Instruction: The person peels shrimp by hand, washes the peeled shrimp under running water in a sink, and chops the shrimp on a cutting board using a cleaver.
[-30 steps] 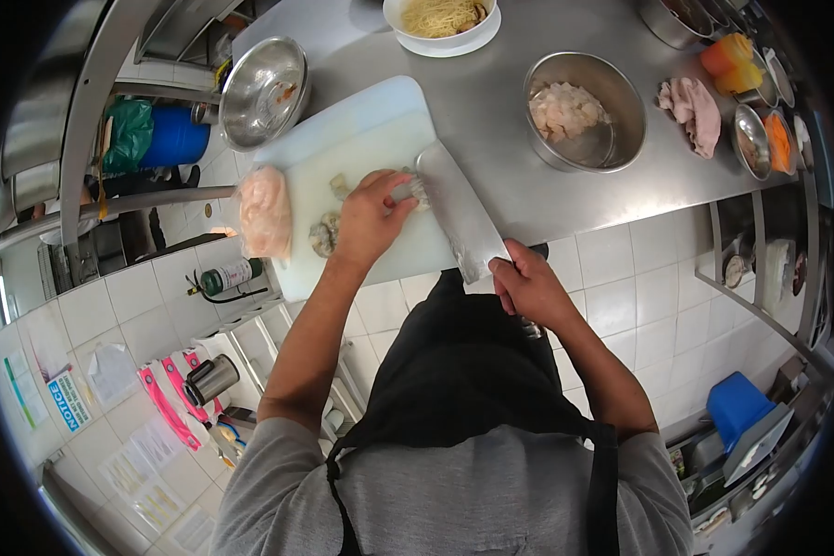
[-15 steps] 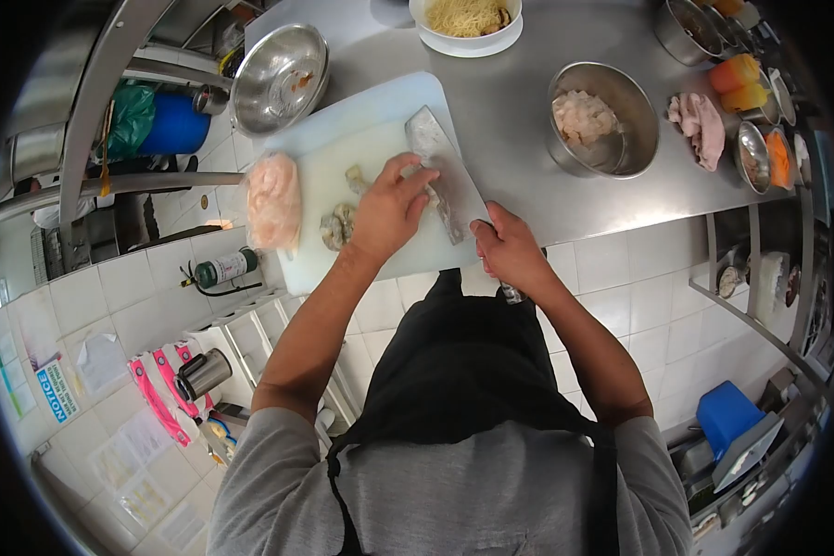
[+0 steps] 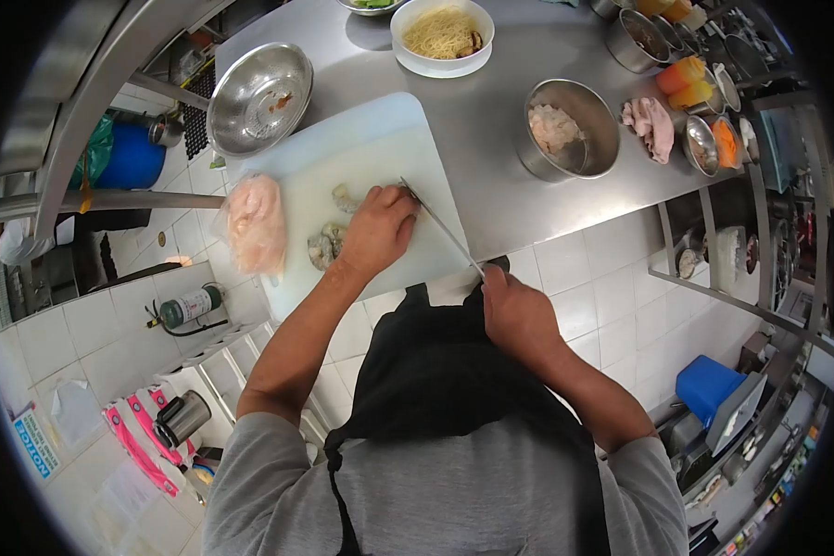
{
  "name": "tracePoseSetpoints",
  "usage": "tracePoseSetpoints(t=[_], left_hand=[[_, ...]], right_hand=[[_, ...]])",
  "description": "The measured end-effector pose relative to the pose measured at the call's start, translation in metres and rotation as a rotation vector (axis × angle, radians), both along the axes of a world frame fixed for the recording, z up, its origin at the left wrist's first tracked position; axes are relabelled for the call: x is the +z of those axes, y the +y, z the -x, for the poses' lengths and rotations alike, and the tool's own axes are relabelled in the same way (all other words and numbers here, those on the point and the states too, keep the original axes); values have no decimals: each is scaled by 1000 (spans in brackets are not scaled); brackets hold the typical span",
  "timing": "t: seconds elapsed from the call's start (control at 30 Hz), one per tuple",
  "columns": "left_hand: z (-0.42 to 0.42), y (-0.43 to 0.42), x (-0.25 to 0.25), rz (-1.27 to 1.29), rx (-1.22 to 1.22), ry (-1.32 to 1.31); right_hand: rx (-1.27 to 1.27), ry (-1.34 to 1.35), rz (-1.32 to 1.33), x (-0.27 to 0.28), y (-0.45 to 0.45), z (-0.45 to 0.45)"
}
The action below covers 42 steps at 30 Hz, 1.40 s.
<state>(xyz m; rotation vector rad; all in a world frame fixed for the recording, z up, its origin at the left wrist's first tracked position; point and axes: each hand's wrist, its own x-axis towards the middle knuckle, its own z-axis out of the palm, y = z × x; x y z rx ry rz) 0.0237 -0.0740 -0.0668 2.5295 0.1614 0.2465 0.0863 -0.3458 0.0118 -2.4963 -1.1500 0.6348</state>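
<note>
My right hand (image 3: 521, 313) is closed round the handle of a broad-bladed cleaver (image 3: 447, 224). The blade stands on edge over a pale cutting board (image 3: 415, 120), seen as a thin line. My left hand (image 3: 378, 227) is closed on the board, its curled fingers against the far part of the blade. Whatever lies under those fingers is hidden. Just left of that hand are grey, raw-looking shrimp: a small piece (image 3: 345, 198) and a small clump (image 3: 323, 248). A clear bag of pale pink raw meat (image 3: 255, 222) rests at the board's left edge.
Behind the board stand a metal colander (image 3: 236, 107) and a white bowl of noodles (image 3: 443, 32). To the right are a steel pot (image 3: 602, 139) with pale raw pieces, a pink cloth (image 3: 649, 128) and sauce bottles (image 3: 684, 82). The counter's front edge (image 3: 574, 221) runs near my body.
The cleaver has turned from lying flat, its broad face up, to standing on edge. My left fingers have gone from spread over the blade to curled beside it. The view has shifted slightly.
</note>
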Motion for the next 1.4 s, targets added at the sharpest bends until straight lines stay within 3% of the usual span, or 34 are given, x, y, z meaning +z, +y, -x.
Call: tracePoseSetpoints(t=[0.2,0.47,0.57,0.67,0.97,1.13,1.23,1.33,1.4], left_hand=[[3,6,-4,13,-69,27],[10,17,-8,69,-91,-65],[8,20,-7,43,-95,-73],[8,18,-8,10,-94,-83],[14,16,-18,-4,-51,-145],[13,15,-18,-2,-51,-172],[16,17,-16,-36,-68,-109],[31,34,2,-59,34,-146],[38,50,20,-141,289,-82]], right_hand=[[47,-99,72,-26,32,-5],[36,-86,52,6,28,-2],[87,-83,174,-7,22,6],[99,-123,90,-27,35,-4],[118,-28,61,9,31,-13],[87,71,139,-18,49,-17],[93,92,47,-17,64,-44],[55,95,-24,-9,58,-48],[27,114,-26,-6,49,-36]])
